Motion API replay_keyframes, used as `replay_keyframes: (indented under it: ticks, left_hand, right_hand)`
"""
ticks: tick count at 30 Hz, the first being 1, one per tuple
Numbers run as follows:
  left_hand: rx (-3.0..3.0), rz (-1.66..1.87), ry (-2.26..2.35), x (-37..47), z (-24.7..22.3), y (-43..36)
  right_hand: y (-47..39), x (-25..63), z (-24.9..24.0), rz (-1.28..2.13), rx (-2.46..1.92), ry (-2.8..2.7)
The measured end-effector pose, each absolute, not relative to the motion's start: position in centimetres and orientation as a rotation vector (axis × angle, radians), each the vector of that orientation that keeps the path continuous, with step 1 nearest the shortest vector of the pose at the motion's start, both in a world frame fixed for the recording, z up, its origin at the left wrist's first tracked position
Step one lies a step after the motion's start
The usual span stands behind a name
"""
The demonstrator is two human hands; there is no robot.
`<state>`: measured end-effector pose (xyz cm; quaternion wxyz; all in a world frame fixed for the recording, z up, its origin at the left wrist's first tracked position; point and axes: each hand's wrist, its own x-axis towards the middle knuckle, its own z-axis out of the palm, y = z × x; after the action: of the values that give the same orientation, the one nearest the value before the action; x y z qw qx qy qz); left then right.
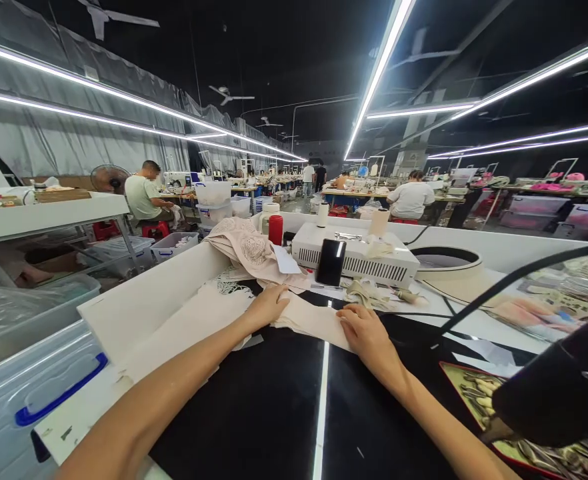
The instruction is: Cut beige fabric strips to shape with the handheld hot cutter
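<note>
A small stack of cream fabric pieces [314, 320] stretches between my two hands above the glossy black tabletop [274, 400]. My left hand [268, 307] is closed on the stack's left end, its thumb and fingertips partly hidden. At the right end my right hand [367, 333] grips the same pieces with bent fingers. Larger cream fabric [184, 327] lies under and beside my left forearm. Beyond my left hand is a heap of beige fabric with lace [249, 247], with a white paper slip [285, 260] on it.
A phone [331, 262] leans on a white vented box [354, 253] at the back. A red thread cone [275, 230] stands left of it. On the right are a black machine part [559, 387] and a tray of small metal pieces [467, 393]. Several people work farther off.
</note>
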<state>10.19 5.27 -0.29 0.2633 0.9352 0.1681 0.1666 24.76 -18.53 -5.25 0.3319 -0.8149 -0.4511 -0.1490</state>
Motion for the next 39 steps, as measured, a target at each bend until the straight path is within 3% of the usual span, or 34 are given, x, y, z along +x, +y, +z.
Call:
replay_keyframes:
  ticks: [10, 17, 31, 39]
  left_hand:
    - [2.702, 0.318, 0.693, 1.6, 4.0, 9.7]
    - [2.745, 0.165, 0.877, -5.5, 3.8, 11.1]
    - [2.471, 0.369, 0.817, -6.4, 2.4, 11.0]
    - [2.159, 0.556, 0.574, -6.6, 3.7, 7.8]
  right_hand:
    - [-19.4, 19.6, -3.9, -0.466, -2.066, -1.388]
    - [-19.2, 14.6, -2.9, -0.356, -1.948, -1.573]
    - [-20.5, 9.4, -2.5, 0.029, -1.854, -1.754]
    - [-19.7, 7.3, -2.4, 0.351, -1.766, -1.450]
